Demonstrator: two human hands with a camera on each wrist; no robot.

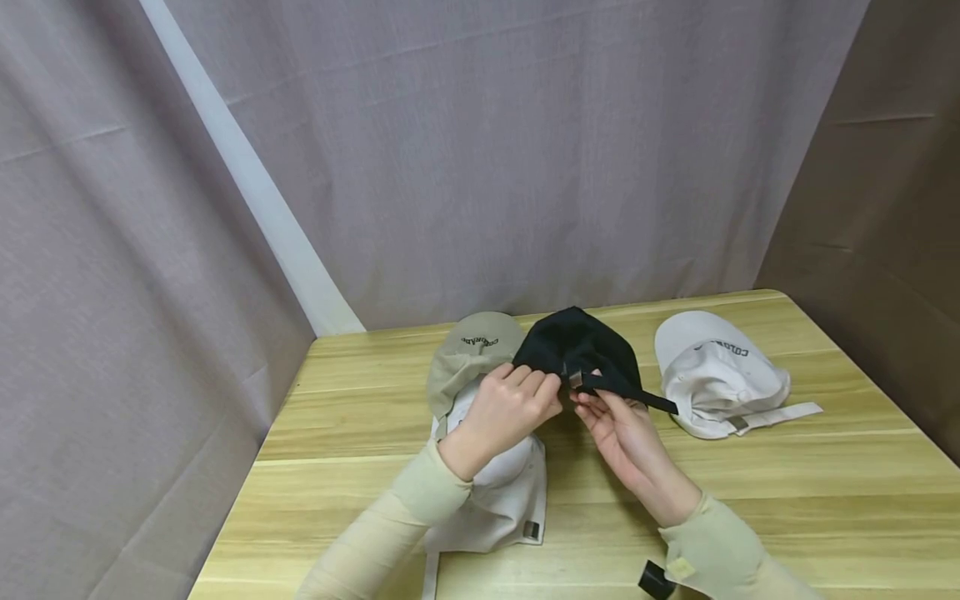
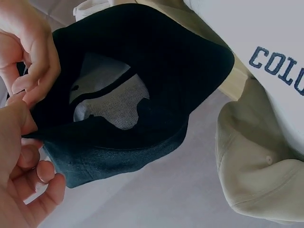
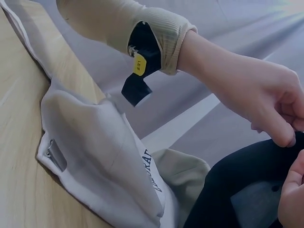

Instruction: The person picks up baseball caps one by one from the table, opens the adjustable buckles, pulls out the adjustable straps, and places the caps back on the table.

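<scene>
Nearest, a pale cap (image 1: 483,521) lies on the table (image 1: 360,483), partly behind the left forearm. Beyond it, the left hand (image 1: 513,402) is curled, thumb and fingers pinching the rear edge of the black cap (image 1: 581,337). The right hand (image 1: 626,437) is partly closed, thumb and fingertips holding the same cap at its strap (image 1: 648,397), beside the buckle (image 1: 576,380). The black cap is held between the beige cap (image 1: 480,337) on the left and the white cap (image 1: 723,375) on the right, crown toward the curtain (image 1: 540,167).

Handling: expect a light, soft fabric body that folds easily, with a stiffer brim; slipping and breakage are unlikely. Grip the rear band on both sides of the buckle; the crown would probably collapse under pressure.
</scene>
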